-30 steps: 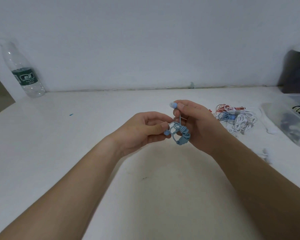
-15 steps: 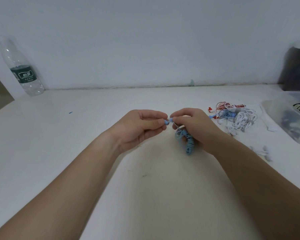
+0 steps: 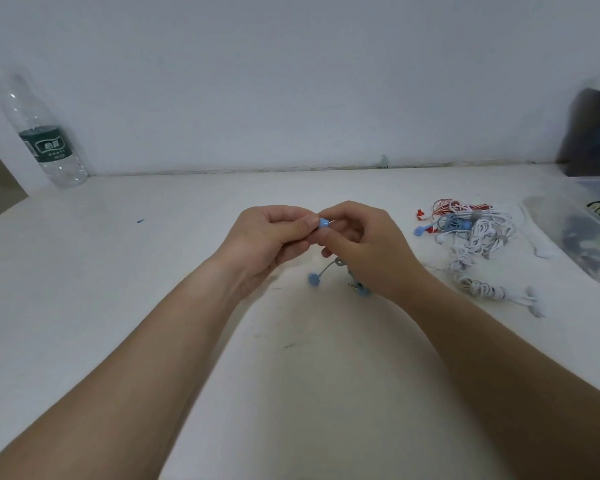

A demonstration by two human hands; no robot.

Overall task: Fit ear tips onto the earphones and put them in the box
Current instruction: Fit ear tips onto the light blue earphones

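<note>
Blue ear tip [image 3: 323, 223] is held above the counter [image 3: 153, 271], at mid-frame, between the two hands. Left hand [image 3: 271, 240]: fingers curled, thumb and forefinger pinching the tip from the left. Right hand [image 3: 364, 251]: fingers curled, thumb and forefinger pinching the end of the blue earphones [image 3: 331, 265] against the tip. Whether the tip is fully seated cannot be told. The rest of the cable hangs below the right palm, and the second earbud [image 3: 314, 278] dangles just above the counter.

To the right lies a pile of earphones [image 3: 471, 230] in red, blue and white, with a white coiled set [image 3: 482, 289] nearer the person. The clear plastic box [image 3: 542, 220] sits at the far right edge and holds dark items. A water bottle [image 3: 45, 140] stands at the far left by the wall.
</note>
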